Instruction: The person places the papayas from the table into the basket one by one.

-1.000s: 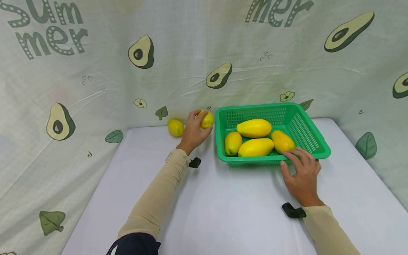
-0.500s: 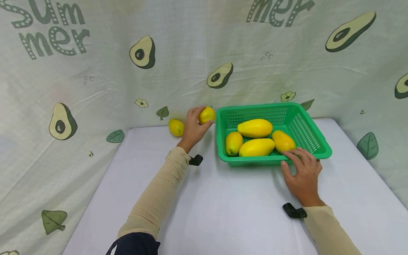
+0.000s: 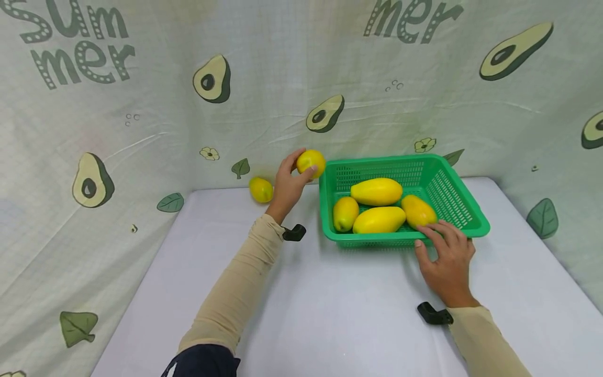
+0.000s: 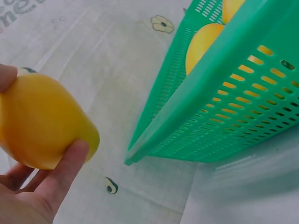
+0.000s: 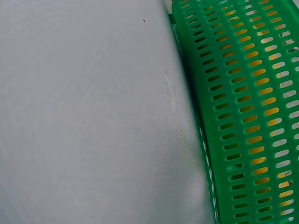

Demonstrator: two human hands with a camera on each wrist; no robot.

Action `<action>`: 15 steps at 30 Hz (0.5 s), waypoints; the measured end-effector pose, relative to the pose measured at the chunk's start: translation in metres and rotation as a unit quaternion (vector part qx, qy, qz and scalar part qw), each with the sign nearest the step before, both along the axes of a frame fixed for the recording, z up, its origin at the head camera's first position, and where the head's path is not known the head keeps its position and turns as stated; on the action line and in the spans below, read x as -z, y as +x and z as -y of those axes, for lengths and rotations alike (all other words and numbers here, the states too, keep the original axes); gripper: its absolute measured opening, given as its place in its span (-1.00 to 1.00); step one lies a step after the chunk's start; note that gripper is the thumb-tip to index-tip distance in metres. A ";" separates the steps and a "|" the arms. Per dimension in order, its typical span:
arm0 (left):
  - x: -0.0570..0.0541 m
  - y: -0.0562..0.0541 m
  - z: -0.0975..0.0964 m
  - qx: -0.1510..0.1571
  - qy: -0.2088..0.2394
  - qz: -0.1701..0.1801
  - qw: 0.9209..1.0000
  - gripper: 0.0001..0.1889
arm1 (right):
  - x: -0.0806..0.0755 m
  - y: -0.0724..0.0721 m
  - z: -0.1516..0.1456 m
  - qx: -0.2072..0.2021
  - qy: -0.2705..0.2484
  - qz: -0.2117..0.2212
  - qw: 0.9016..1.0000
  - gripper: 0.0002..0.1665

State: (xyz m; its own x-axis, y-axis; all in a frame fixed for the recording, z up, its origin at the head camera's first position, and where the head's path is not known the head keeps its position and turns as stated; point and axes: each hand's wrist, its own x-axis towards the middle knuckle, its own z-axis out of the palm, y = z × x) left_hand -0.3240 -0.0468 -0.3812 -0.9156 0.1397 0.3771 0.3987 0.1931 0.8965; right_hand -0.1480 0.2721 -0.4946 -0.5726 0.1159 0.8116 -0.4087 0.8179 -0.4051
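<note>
My left hand (image 3: 288, 186) holds a smooth yellow fruit (image 3: 312, 163) between thumb and fingers, raised just left of the green plastic basket (image 3: 363, 236). In the left wrist view this fruit (image 4: 44, 121) is a plump oval, orange-yellow with a greenish tip, apart from the basket wall. My right hand (image 3: 447, 262) holds the basket's front rim near the right corner, fingers over it and thumb outside. Inside lie two long yellow fruits (image 3: 377, 191), a shorter one (image 3: 346, 213) at left and another (image 3: 418, 211) beside the right fingertips. The right wrist view shows no hand.
Another yellow fruit (image 3: 261, 189) sits at the table's back edge, left of my left hand. A white cloth covers the table (image 3: 348, 309). Behind and at the sides hangs a pale curtain (image 3: 264, 63) printed with avocados and leaves.
My left hand has lifted the yellow fruit up from near the table's back edge and moved it slightly right, toward the basket. The right hand and basket stay in place.
</note>
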 end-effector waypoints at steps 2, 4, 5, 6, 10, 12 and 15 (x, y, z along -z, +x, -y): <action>-0.001 0.000 -0.001 0.020 0.029 0.006 0.999 -0.39 | 0.000 0.000 0.000 0.000 0.001 0.000 1.000 -0.50; -0.001 -0.001 -0.002 0.033 0.045 0.010 0.998 -0.39 | -0.001 0.000 -0.001 -0.001 0.002 0.001 1.000 -0.49; -0.001 -0.002 -0.003 0.040 0.052 0.013 0.998 -0.39 | -0.001 0.000 -0.001 -0.001 0.002 0.001 1.000 -0.49; -0.002 -0.002 -0.004 0.045 0.057 0.015 0.997 -0.39 | -0.002 0.000 -0.001 -0.001 0.002 0.001 1.000 -0.48; -0.005 -0.002 -0.009 0.058 0.049 0.016 0.997 -0.39 | -0.002 0.000 -0.001 0.000 0.001 0.002 1.000 -0.48; -0.007 -0.002 -0.012 0.067 0.046 0.015 0.997 -0.39 | -0.002 0.000 0.000 0.001 0.000 0.002 1.000 -0.48; -0.010 -0.003 -0.018 0.081 0.044 0.017 0.996 -0.39 | -0.001 0.001 0.000 0.000 -0.001 0.002 1.000 -0.50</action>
State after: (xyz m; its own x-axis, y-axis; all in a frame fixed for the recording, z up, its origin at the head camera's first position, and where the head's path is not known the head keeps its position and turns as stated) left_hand -0.3266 -0.0286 -0.3708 -0.8958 0.2553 0.3638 0.3878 0.0490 0.9204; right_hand -0.1471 0.2719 -0.4936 -0.5762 0.1182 0.8087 -0.4060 0.8174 -0.4087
